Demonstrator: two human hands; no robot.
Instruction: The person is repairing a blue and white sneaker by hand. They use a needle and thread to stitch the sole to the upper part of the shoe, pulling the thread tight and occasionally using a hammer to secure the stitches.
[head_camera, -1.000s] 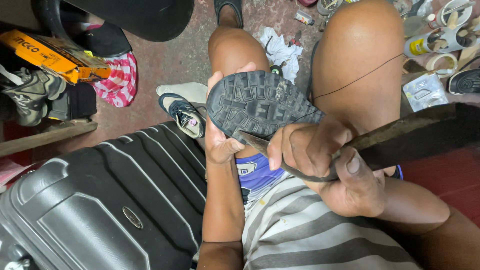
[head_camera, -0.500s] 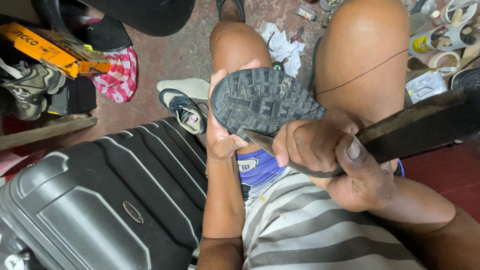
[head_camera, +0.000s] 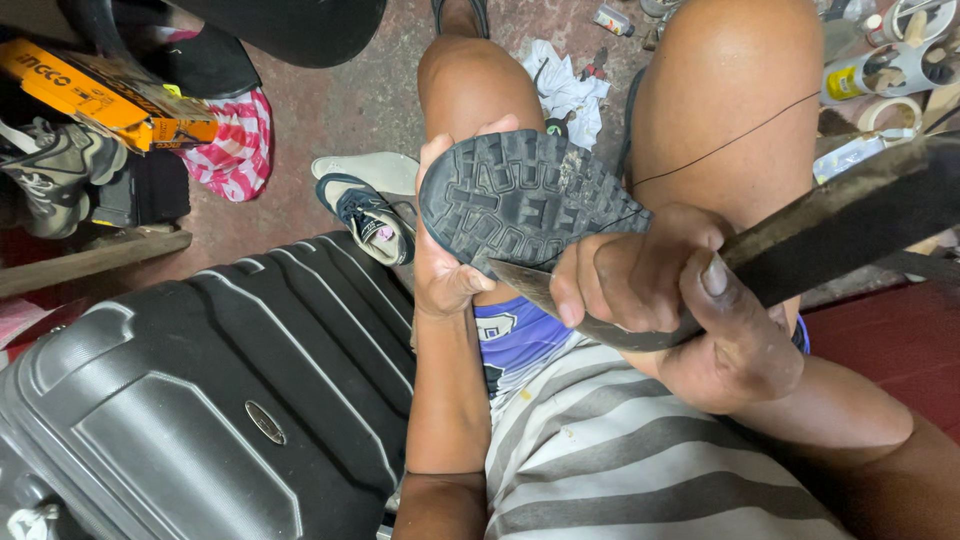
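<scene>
Two hands work over the person's lap. Left hand (head_camera: 445, 265) cups a black shoe (head_camera: 525, 200) from the side, sole turned up to the camera, thumb on the near edge and fingertips curling over the far rim. Right hand (head_camera: 665, 290) is clenched round a long dark blade (head_camera: 840, 215) whose handle end runs off up and to the right; the blade's point (head_camera: 520, 280) pokes out past the fingers and lies against the near edge of the sole, just beside the left thumb. A thin dark thread (head_camera: 730, 140) runs from the shoe's right edge across the right knee, beyond the right hand.

Left of the left forearm lies a grey hard suitcase (head_camera: 200, 400), touching or nearly touching the arm. Beyond it, out from the left hand, a navy sneaker (head_camera: 370, 220) lies on the floor with a pale sole (head_camera: 365, 170) just behind it. Farther left sit a pink striped cloth (head_camera: 230, 140), an orange box (head_camera: 100, 90) and a grey shoe (head_camera: 55, 170). Beyond the shoe, between the knees, lies a white rag (head_camera: 565, 90). Out past the right hand stand glue pots and tape rolls (head_camera: 890, 70), well apart.
</scene>
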